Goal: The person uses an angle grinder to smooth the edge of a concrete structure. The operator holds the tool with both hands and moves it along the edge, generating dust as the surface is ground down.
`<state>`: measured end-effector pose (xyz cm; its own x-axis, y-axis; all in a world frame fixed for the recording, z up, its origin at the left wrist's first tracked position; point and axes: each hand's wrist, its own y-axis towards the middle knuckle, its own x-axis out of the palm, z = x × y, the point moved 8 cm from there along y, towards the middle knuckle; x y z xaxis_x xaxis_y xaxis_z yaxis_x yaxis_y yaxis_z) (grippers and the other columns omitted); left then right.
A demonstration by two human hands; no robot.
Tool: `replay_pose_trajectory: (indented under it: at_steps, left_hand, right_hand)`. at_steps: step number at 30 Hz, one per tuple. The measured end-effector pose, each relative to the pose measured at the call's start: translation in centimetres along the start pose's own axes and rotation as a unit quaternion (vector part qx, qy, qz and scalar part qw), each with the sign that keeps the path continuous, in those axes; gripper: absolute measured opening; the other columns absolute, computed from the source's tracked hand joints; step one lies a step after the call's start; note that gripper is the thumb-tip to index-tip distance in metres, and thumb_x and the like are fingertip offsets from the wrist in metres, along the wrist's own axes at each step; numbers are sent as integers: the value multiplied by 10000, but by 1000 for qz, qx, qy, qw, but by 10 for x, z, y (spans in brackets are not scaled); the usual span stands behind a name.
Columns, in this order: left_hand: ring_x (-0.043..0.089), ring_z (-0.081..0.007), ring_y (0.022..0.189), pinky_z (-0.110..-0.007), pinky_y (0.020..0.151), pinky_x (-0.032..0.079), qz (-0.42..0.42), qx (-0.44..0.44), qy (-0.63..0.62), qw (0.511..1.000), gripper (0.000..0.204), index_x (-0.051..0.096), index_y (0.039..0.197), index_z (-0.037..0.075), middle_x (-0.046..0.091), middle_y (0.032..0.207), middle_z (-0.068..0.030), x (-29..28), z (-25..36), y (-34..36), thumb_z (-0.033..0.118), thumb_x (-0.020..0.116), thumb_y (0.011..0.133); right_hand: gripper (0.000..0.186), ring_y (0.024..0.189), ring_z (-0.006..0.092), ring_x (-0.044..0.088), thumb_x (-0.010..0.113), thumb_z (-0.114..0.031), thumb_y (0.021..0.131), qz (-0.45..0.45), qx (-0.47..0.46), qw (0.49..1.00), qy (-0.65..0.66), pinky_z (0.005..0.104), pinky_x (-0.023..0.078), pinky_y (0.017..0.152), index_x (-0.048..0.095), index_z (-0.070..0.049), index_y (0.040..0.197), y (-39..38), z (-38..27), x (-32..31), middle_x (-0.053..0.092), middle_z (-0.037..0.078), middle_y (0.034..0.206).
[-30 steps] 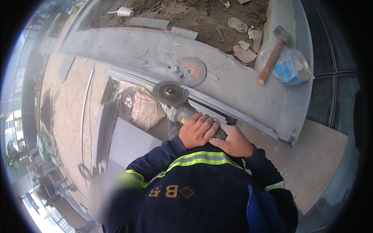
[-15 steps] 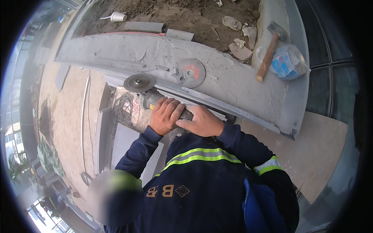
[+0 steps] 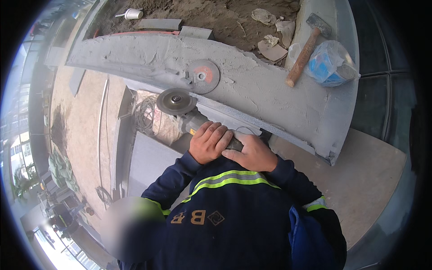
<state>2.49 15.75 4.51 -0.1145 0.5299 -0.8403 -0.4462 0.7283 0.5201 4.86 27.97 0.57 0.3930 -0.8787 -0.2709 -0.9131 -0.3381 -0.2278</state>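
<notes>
Grinder, grey, dark round disc beyond the fingers grasping it. Held by left hand and right hand.

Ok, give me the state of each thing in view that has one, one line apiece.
Left hand: closed around the grinder
Right hand: closed on the grinder's rear end
Grinder: held up, disc fitted; spinning or not, cannot tell
Loose disc: lying flat on the ledge
Hammer: lying down
Plastic bag: bulging, something blue inside
Cup: tipped over on the soil
Cable: coiled
</notes>
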Motion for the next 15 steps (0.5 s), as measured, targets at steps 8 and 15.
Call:
replay_pose_trajectory:
  at_steps: [8,15]
  left_hand:
    - [702,-280,1069,-450,1007,556,31,35,1,999,421,700,1204,66,697,1130,-105,4,22,-2,212,662,811]
    - [691,-283,1089,-450,1018,550,47,48,-41,997,421,695,1215,58,697,1153,-108,-2,29,-2,193,652,819]
  right_hand:
    - [502,1010,356,725,774,-304,920,52,-31,998,-5,426,548,922,656,104,1188,-23,-21,-13,733,264,1049]
    - [592,1131,493,676,784,-300,904,94,-30,984,-147,500,544,969,589,118,1276,-44,-21,-10,694,328,1164]
